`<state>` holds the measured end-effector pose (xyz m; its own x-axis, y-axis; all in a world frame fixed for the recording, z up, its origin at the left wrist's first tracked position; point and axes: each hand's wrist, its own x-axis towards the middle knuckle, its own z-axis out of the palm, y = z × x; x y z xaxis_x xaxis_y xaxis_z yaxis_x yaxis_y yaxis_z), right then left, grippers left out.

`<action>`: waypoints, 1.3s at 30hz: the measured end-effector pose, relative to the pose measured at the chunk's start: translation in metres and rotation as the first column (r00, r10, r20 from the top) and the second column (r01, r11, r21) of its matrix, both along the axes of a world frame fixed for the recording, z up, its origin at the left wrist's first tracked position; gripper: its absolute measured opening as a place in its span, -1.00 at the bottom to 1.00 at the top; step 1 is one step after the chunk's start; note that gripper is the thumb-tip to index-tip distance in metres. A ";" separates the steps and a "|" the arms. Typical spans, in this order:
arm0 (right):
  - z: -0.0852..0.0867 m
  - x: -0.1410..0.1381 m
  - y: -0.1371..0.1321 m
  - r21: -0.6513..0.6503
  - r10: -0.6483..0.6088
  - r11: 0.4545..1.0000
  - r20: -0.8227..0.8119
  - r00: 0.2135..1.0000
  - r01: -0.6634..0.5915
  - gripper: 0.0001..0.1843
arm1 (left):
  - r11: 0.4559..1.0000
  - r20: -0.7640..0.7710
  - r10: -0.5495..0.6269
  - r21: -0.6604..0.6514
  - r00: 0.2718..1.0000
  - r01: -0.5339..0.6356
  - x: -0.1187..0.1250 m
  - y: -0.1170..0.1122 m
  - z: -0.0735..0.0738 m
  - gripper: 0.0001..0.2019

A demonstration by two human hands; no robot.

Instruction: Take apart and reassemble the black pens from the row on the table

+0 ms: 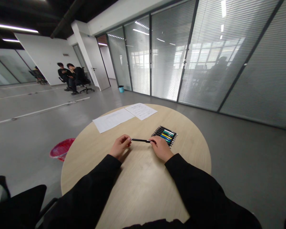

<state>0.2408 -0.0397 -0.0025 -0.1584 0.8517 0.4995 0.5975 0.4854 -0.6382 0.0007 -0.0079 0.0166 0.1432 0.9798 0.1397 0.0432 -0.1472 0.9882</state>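
A black pen (140, 140) is held level above the round wooden table (138, 190), stretched between my two hands. Its left tip is pinched by the fingers of my left hand (120, 146). My right hand (161, 148) is closed around the pen's other end, and its fingers hide that end. Just behind and beside my right hand lies a row of several pens (166, 133) side by side, mostly black, some with white, green, yellow or blue barrels. My right hand covers part of that row.
Two printed paper sheets (114, 119) lie at the table's far left. A red basket (62, 149) stands on the floor to the left, near a black chair (19, 206). Farther off are a blue bin (121, 89) and two seated people (72, 76).
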 end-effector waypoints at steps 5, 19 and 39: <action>0.003 0.000 -0.002 0.011 0.002 1.000 0.017 1.000 -0.002 -0.82 | 1.000 -0.013 -0.006 -0.009 1.000 0.006 0.000 -0.001 0.000 -0.63; 0.002 0.003 0.000 -0.022 0.021 1.000 -0.064 0.998 -0.022 -0.79 | 0.997 0.072 -0.070 -0.009 0.995 0.071 0.001 -0.003 0.002 -0.69; -0.007 0.000 0.008 -0.163 -0.021 0.986 -0.354 0.935 -0.039 -0.82 | 0.997 0.088 -0.074 0.013 0.993 0.073 0.001 -0.004 0.003 -0.70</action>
<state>0.2404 -0.0318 -0.0090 -0.0054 0.9260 0.3774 0.3152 0.3598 -0.8782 0.0014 -0.0115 0.0194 0.2017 0.9655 0.1645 -0.0551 -0.1565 0.9861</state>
